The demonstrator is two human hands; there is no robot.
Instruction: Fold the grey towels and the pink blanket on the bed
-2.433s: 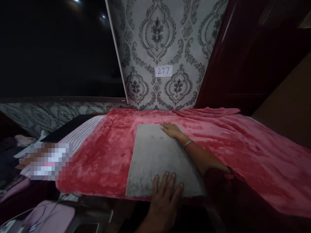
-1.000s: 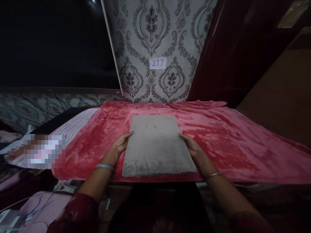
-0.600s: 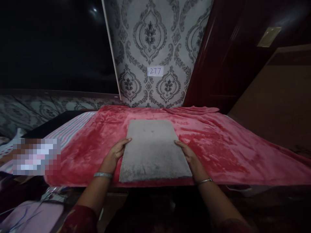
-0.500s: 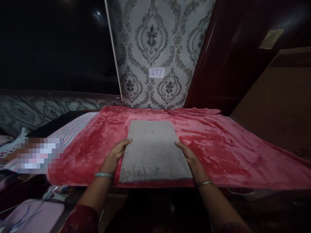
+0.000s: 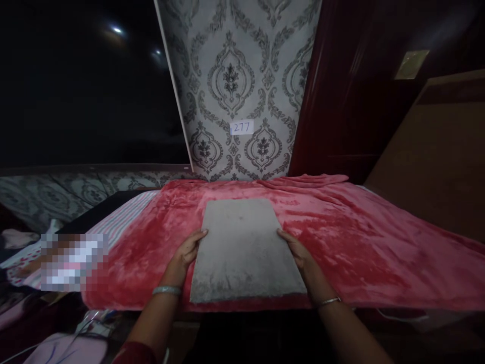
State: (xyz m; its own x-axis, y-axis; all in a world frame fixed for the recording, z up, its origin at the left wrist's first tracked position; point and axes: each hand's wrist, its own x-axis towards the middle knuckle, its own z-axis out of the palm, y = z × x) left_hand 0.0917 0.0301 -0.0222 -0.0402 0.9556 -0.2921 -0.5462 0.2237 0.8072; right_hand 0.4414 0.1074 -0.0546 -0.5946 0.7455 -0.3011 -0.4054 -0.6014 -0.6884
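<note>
I have my left hand (image 5: 186, 253) against the left edge of the grey mat (image 5: 242, 247) and my right hand (image 5: 299, 252) against its right edge, fingers held together and laid along the sides, thumbs on top; I cannot tell whether either truly grips it. The mat lies flat on the red blanket (image 5: 364, 247), its near end at the blanket's front edge. Behind the mat, on the patterned wall (image 5: 235, 76), sits a label (image 5: 241, 127) reading 277. Left of the mat, striped cloth (image 5: 121, 215) shows beside the blanket.

Head view, downward, perhaps dim
</note>
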